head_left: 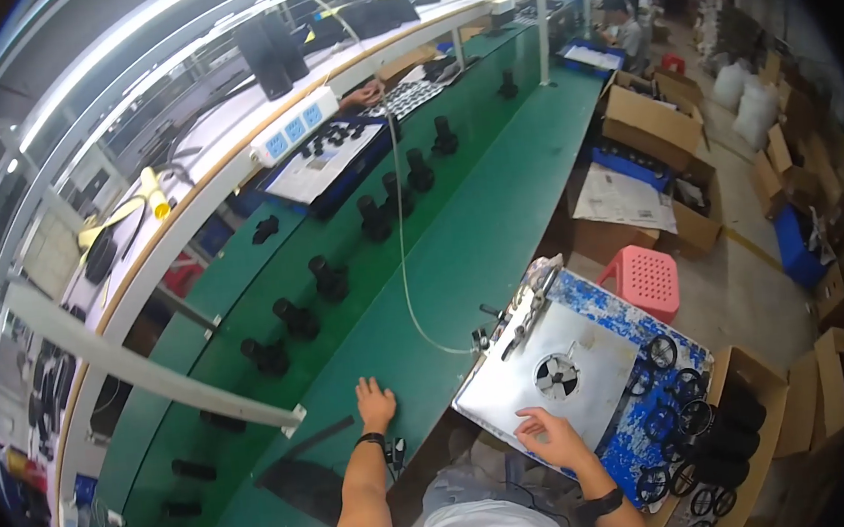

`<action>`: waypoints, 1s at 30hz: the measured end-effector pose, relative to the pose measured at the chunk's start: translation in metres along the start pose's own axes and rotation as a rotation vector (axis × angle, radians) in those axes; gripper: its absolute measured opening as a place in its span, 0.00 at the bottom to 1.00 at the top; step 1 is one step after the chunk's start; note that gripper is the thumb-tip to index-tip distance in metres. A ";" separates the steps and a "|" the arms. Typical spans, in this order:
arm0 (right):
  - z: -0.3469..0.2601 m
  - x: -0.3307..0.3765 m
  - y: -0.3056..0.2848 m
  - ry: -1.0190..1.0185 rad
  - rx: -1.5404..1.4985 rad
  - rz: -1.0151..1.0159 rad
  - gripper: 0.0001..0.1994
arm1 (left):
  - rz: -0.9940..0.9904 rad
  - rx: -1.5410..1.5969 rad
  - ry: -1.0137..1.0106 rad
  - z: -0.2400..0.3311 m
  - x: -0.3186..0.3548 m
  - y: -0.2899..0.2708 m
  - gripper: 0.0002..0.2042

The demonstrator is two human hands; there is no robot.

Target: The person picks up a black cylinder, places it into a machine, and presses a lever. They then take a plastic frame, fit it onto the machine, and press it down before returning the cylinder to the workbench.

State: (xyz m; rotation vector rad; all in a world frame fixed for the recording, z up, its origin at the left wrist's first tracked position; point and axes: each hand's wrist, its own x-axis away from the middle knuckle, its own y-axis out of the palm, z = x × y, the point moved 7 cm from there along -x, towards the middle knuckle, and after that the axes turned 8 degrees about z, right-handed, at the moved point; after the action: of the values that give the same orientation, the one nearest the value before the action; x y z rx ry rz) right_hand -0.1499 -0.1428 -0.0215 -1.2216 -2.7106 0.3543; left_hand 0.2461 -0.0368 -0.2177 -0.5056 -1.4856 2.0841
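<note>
My left hand (375,405) rests on the green work surface (421,364), its fingers spread and nothing in them. Just beyond the near edge of a shiny metal plate (498,382), my right hand (555,438) hovers with loosely bent fingers apart and seems to hold nothing. In the plate sits a round opening with a black cross-shaped part (556,376), close above my right fingertips. Black spoked rings (662,352) lie on the scuffed blue board (596,298) to the right of the plate. A small black tool (396,453) lies beside my left wrist.
Black cylindrical parts (329,278) stand along the green strip. A thin hose (405,265) hangs down to the plate's fixture. On the right are a pink stool (645,282) and cardboard boxes (652,121). Another person's hand (362,96) shows across the bench; a white power strip (297,126) is mounted there.
</note>
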 end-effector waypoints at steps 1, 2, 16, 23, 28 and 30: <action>0.004 0.006 0.002 0.000 -0.014 -0.021 0.20 | 0.004 -0.015 -0.020 0.002 0.023 0.008 0.30; 0.007 0.012 0.004 -0.012 -0.012 -0.039 0.20 | 0.119 -0.049 0.053 0.014 0.051 0.013 0.30; 0.369 0.161 0.214 0.776 -0.237 -0.370 0.16 | 0.267 -0.186 0.053 0.010 0.122 -0.036 0.30; 0.520 0.236 0.236 0.739 0.494 -0.628 0.16 | 0.195 -0.153 0.080 0.028 0.107 0.014 0.31; 0.498 0.252 0.260 0.744 0.562 -0.758 0.16 | 0.185 -0.161 0.079 0.033 0.107 -0.004 0.31; 0.501 0.258 0.257 0.782 0.580 -0.749 0.16 | 0.168 -0.128 0.108 0.047 0.101 0.008 0.31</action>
State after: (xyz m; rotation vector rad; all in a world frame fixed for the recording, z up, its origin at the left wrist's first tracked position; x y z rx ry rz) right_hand -0.2499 0.1391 -0.5640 -0.0916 -1.9500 0.3966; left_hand 0.1370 -0.0123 -0.2099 -0.8042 -1.5668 2.0590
